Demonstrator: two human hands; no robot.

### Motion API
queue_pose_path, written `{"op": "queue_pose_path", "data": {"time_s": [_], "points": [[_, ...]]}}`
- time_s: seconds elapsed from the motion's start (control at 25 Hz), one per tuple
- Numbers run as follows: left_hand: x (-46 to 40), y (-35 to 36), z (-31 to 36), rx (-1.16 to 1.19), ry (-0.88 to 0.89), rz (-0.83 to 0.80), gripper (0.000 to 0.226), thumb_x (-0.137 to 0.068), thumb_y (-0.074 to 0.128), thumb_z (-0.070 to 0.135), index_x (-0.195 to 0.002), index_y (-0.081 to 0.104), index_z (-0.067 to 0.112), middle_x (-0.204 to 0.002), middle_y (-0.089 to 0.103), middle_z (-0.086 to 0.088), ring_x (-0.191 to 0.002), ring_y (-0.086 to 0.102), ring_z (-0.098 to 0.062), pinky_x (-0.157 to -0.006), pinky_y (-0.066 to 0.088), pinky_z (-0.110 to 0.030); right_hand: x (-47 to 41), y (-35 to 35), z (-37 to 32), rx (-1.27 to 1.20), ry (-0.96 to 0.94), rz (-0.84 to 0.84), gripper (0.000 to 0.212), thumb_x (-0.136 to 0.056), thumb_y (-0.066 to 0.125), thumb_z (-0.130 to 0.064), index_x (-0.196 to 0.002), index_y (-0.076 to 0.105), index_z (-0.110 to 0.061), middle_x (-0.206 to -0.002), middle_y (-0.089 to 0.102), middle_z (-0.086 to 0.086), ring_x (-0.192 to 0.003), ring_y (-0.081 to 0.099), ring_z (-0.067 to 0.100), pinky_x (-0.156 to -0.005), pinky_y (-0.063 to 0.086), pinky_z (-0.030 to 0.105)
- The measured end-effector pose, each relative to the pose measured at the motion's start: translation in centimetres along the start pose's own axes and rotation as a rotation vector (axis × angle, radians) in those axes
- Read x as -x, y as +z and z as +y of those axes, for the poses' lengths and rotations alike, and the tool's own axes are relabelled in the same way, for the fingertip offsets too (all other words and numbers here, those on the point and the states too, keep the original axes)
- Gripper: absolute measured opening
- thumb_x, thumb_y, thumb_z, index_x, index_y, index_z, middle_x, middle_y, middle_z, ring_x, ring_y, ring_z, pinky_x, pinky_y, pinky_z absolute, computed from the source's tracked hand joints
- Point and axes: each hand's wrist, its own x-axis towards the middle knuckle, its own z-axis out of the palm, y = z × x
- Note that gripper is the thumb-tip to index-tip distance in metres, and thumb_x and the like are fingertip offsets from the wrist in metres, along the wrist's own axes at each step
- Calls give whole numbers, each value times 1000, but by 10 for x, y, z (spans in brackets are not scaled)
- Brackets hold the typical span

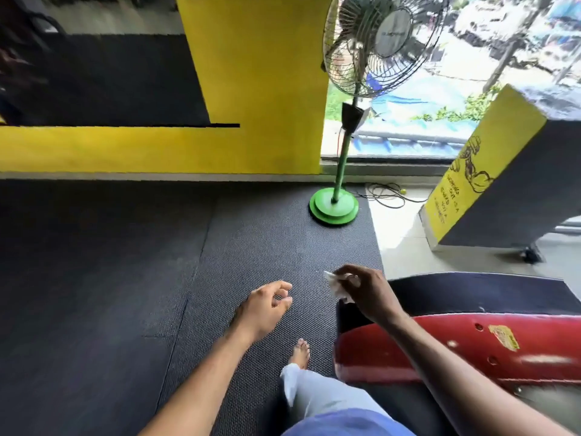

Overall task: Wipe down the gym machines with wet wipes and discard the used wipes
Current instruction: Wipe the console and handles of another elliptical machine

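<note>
My right hand (366,291) pinches a crumpled white wet wipe (336,283) in its fingertips, held in the air above the front end of a red and black gym machine (440,350). My left hand (267,305) hovers over the dark rubber floor mat to the left of it, fingers loosely curled and holding nothing. The two hands are apart, about a hand's width between them.
A green pedestal fan (334,206) stands ahead near the window, its cable (386,193) lying on the pale tiles. A yellow and grey machine housing (490,171) leans at the right. A yellow wall (157,149) runs along the far side. My bare foot (300,352) is on the mat.
</note>
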Motion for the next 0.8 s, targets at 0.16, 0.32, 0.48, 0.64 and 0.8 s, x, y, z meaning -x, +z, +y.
{"op": "queue_pose_path", "data": {"time_s": [0.16, 0.32, 0.48, 0.64, 0.8], "points": [[-125, -6, 44, -101, 176, -185, 30, -104, 58, 41, -134, 59, 37, -122, 64, 18, -99, 66, 1, -78, 53, -22, -47, -25, 37, -45, 146, 199, 16, -85, 65, -16, -91, 76, -26, -72, 73, -5, -62, 68, 9, -61, 54, 32], [-241, -3, 103, -172, 352, -369, 27, -103, 60, 38, -130, 63, 35, -121, 69, 14, -95, 68, 3, -81, 57, -24, -89, -65, 64, -134, 322, 383, 28, -82, 57, -37, -91, 76, -18, -74, 73, -3, -58, 65, 10, -57, 51, 26], [-347, 6, 162, -192, 477, -482, 26, -103, 60, 41, -128, 64, 33, -118, 70, 17, -92, 69, 5, -85, 63, -37, -133, -99, 92, -114, 411, 521, 30, -78, 60, -44, -90, 76, -23, -77, 74, -9, -66, 65, 5, -66, 54, 33], [-430, 30, 205, -217, 589, -622, 28, -103, 60, 42, -130, 63, 35, -118, 67, 21, -92, 67, 6, -85, 61, -33, -175, -125, 118, -141, 508, 670, 8, -88, 68, -14, -88, 74, -20, -69, 72, -12, -59, 65, 3, -59, 57, 37], [-525, 53, 245, -191, 702, -737, 27, -103, 62, 36, -130, 63, 33, -120, 69, 13, -95, 67, 1, -87, 59, -30, -230, -152, 152, -127, 657, 793, 13, -87, 70, -15, -93, 73, -26, -80, 76, -6, -68, 74, 18, -56, 59, 46]]}}
